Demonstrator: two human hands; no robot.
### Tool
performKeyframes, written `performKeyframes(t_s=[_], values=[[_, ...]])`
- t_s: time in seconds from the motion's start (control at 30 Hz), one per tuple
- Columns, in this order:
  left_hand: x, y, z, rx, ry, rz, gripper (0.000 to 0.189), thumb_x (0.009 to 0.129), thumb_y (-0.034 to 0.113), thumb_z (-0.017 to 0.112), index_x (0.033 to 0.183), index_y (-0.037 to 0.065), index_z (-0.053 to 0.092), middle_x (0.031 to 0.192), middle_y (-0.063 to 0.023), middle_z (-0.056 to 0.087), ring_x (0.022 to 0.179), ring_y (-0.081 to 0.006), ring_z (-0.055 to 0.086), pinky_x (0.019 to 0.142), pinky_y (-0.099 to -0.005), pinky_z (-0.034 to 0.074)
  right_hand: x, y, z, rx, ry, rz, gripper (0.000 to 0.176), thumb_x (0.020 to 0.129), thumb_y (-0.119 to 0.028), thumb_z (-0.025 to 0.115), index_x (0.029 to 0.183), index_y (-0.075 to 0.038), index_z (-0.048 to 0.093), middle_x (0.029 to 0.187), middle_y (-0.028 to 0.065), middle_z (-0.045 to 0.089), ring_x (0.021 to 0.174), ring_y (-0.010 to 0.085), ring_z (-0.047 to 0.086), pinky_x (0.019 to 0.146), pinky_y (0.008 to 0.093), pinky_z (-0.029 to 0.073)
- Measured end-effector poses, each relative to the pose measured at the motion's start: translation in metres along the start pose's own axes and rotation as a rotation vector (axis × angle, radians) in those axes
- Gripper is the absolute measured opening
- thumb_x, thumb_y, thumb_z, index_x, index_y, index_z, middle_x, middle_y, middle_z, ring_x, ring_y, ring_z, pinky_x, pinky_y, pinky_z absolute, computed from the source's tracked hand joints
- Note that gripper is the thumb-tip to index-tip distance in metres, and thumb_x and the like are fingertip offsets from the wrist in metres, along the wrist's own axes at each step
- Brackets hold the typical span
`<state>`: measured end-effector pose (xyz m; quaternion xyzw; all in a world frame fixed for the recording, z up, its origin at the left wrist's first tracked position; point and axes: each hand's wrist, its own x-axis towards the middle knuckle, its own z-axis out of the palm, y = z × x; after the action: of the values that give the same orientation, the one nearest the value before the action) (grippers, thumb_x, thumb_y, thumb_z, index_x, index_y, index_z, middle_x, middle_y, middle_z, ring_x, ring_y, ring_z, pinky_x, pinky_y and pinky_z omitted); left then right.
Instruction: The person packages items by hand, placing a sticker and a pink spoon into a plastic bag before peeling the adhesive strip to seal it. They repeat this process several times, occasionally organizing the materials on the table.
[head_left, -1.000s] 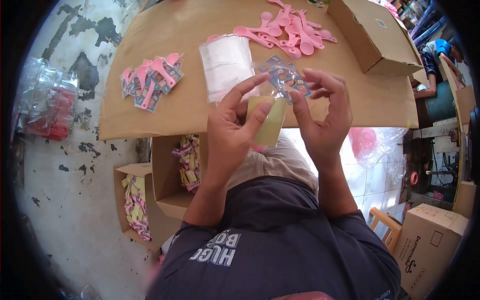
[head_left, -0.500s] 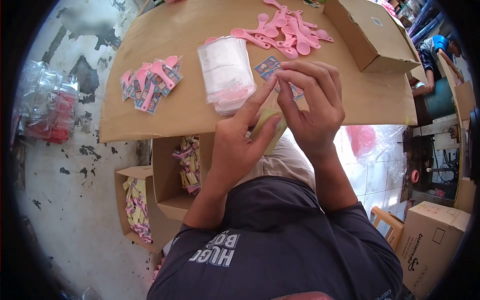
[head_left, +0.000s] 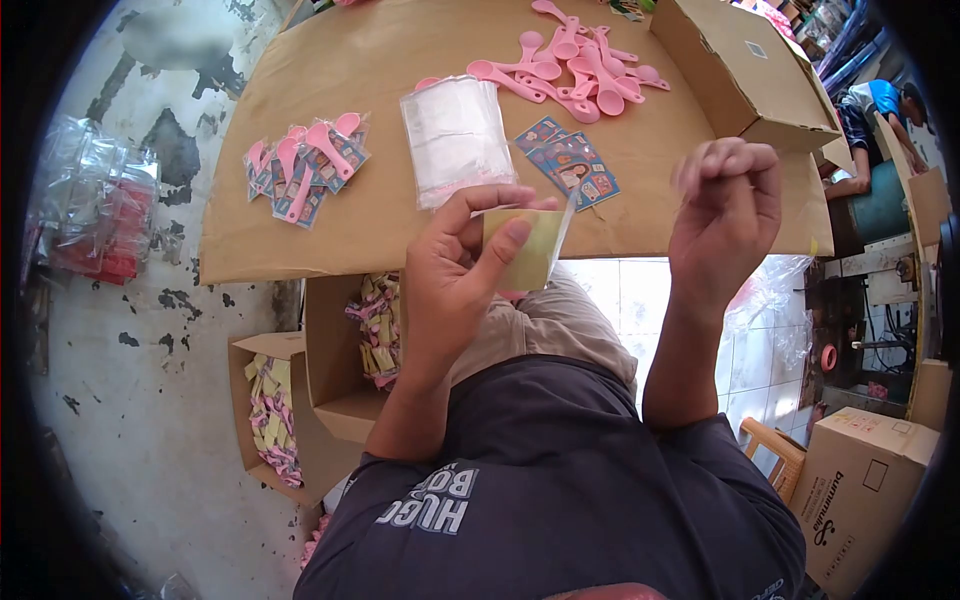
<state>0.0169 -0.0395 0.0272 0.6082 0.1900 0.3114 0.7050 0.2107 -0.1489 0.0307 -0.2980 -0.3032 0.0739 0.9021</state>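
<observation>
My left hand (head_left: 462, 258) grips a pale yellow packet (head_left: 528, 255) in a clear plastic bag, its thumb across the front. A transparent edge of the bag sticks up at the packet's right side. To the right, my right hand (head_left: 728, 215) is raised near the table's front edge with fingers curled together and slightly blurred; anything in them cannot be made out. Just beyond the packet lie blue printed cards (head_left: 575, 168). A stack of clear plastic bags (head_left: 455, 135) sits beyond my left hand.
Pink spoons (head_left: 590, 70) lie piled at the table's back, beside a cardboard box (head_left: 735, 75). Bagged spoons with cards (head_left: 308, 165) are on the left. Open boxes of yellow-and-pink packets (head_left: 272, 415) stand below. Another person (head_left: 875, 120) is at far right.
My right hand has moved away from the packet to the right, its fingers curling. My left hand has tilted the packet, showing more of it, and more of the printed cards is visible.
</observation>
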Motion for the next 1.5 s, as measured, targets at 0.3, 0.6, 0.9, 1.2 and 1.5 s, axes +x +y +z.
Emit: performKeyframes(t_s=[0.3,0.6,0.9,1.2,1.5], values=[[0.007,-0.014,-0.004,-0.025,-0.010,0.172,0.020,0.101,0.007,0.065,0.118,-0.003,0.066,0.129,-0.0155,0.066,0.107,-0.0135,0.067,0.087,-0.0265,0.055,-0.040,0.012,0.008,-0.530,-0.429,0.314,0.014,0.098,-0.003,0.058,0.106,0.000,0.069,0.078,-0.0028,0.057,0.062,0.0010,0.044,0.055,0.0190,0.033],[0.007,-0.006,-0.009,0.035,0.014,0.134,0.024,0.102,0.006,0.064,0.122,-0.005,0.065,0.107,-0.0110,0.075,0.094,-0.0110,0.069,0.083,-0.0245,0.054,-0.037,0.009,0.017,-0.267,-0.374,0.541,0.014,0.101,-0.006,0.065,0.113,0.001,0.068,0.095,0.0021,0.071,0.089,0.0067,0.065,0.077,0.0217,0.050],[0.003,-0.013,-0.021,0.064,-0.013,0.350,0.013,0.100,-0.002,0.058,0.111,-0.003,0.064,0.099,-0.0081,0.074,0.089,-0.0064,0.068,0.075,-0.0195,0.050,-0.034,0.006,0.010,-0.195,-0.495,0.434,0.013,0.098,0.004,0.058,0.100,0.002,0.071,0.095,0.0053,0.065,0.087,0.0075,0.058,0.074,0.0232,0.046],[-0.002,-0.008,-0.021,-0.074,-0.042,0.279,0.018,0.094,-0.005,0.068,0.111,-0.003,0.061,0.098,-0.0072,0.073,0.088,-0.0100,0.069,0.075,-0.0207,0.052,-0.037,0.009,0.008,-0.513,-0.576,0.350,0.017,0.090,0.000,0.072,0.106,-0.001,0.068,0.096,0.0015,0.063,0.063,0.0005,0.040,0.058,0.0182,0.033],[0.007,-0.009,-0.039,0.442,-0.201,0.461,0.035,0.091,-0.005,0.072,0.125,-0.001,0.066,0.115,-0.0169,0.075,0.100,-0.0206,0.074,0.088,-0.0321,0.058,-0.042,0.011,0.016,-0.324,-0.475,0.180,0.047,0.087,0.002,0.077,0.132,-0.004,0.062,0.096,-0.0007,0.062,0.059,-0.0017,0.030,0.053,0.0161,0.025]])
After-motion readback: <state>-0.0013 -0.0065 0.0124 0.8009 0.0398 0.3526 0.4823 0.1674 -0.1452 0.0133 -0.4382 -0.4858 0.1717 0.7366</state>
